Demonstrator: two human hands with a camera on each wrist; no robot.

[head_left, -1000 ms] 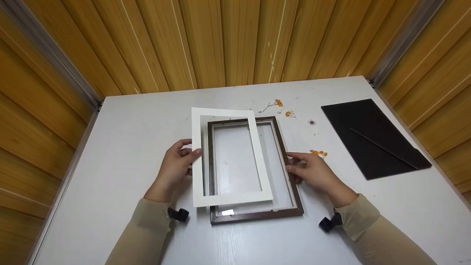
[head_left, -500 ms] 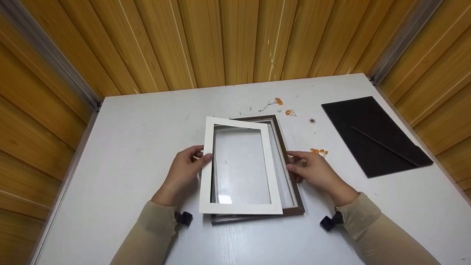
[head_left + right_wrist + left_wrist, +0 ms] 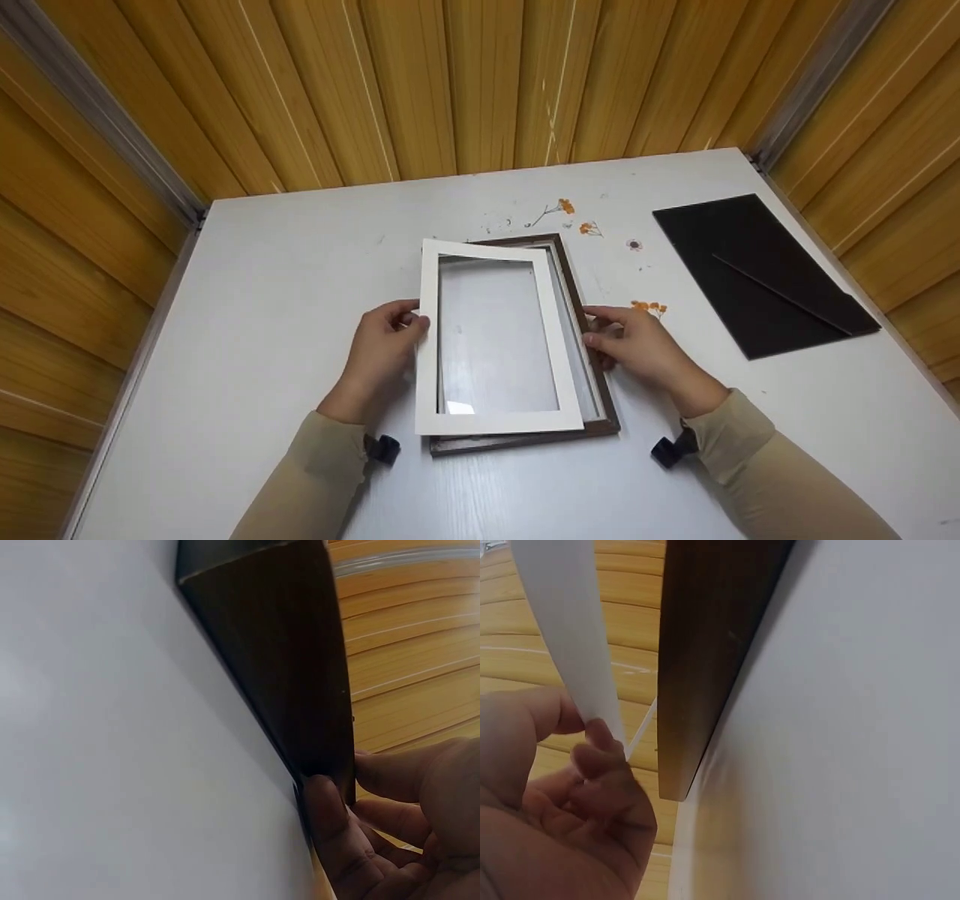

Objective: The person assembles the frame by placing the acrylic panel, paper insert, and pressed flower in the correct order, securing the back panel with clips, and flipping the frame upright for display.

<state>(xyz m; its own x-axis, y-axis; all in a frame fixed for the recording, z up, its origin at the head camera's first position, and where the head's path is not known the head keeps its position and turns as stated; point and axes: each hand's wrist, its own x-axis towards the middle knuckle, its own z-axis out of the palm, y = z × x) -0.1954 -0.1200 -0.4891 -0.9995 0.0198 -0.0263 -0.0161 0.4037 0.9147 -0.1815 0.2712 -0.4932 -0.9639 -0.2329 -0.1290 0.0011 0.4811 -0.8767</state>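
A white picture mat (image 3: 491,424), a card border with a rectangular window, is held over a brown picture frame (image 3: 609,401) on the table. My left hand (image 3: 382,345) pinches the mat's left border between thumb and fingers. In the left wrist view the mat (image 3: 574,630) stands apart from the frame's side (image 3: 705,652). The mat sits shifted left of the frame, whose right and bottom edges show past it. My right hand (image 3: 637,341) grips the frame's right side, thumb on top; in the right wrist view its fingers (image 3: 326,814) wrap the frame's edge (image 3: 277,652).
Right of the frame lies a black backing board (image 3: 739,292) with a folded stand strip. Pressed orange flowers (image 3: 566,206), a small dark-centred flower (image 3: 634,245) and another orange sprig (image 3: 649,307) lie behind and beside the frame. The white table (image 3: 247,300) meets wood-patterned walls.
The left hand has brought the mat right and toward the person, lower over the frame; in the last half second it shifted only slightly right. The right hand stays on the frame.
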